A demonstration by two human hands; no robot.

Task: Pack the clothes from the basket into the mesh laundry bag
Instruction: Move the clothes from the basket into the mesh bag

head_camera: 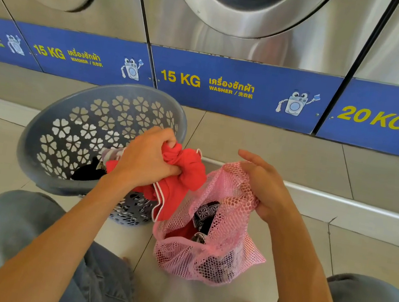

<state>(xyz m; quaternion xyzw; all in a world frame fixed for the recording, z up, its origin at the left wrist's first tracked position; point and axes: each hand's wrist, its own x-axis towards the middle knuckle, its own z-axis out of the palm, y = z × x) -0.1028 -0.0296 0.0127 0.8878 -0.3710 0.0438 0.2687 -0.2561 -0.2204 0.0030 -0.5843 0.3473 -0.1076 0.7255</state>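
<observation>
My left hand point(144, 160) clenches the red garment point(184, 174); my right hand point(263, 184) grasps the rim of the pink mesh bag point(206, 251). I should keep the mouth wide and feed the hanging hem in first, right of the basket point(39, 130).

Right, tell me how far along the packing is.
Done: dark patterned clothes already lie inside the pink mesh bag. In hand: the left hand grips a red garment at the mouth, which the right hand holds open. Left: dark clothing in the basket.

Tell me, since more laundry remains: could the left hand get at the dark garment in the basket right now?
Probably not yet: the left hand grips the red garment. The dark garment lies uncovered in the tilted basket.
</observation>
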